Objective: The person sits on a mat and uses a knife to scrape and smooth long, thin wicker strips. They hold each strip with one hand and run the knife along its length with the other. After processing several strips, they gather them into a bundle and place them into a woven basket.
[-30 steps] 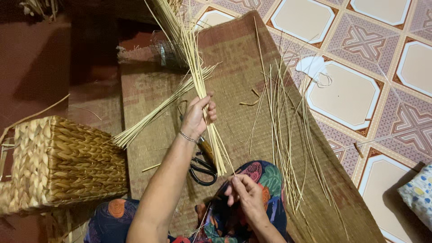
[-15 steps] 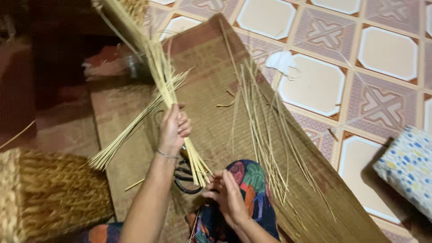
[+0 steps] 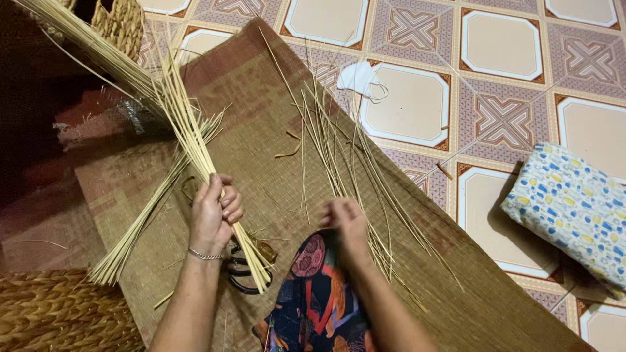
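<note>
From the head view I see the left hand closed around a bundle of straw, gripped low on the stalks so the long ends fan up and away over the mat — a hold that, I judge, keeps the stems together while leaving the cut ends free below the fist. The right hand hovers at the loose stalks spread on the mat, fingers pinched together; whether they hold a stalk I cannot tell — it is blurred. Scissors lie just under the left wrist, within easy reach. The straw looks pale yellow, thin, stiff and dry, with even-cut ends. A woven basket sits at lower left.
</note>
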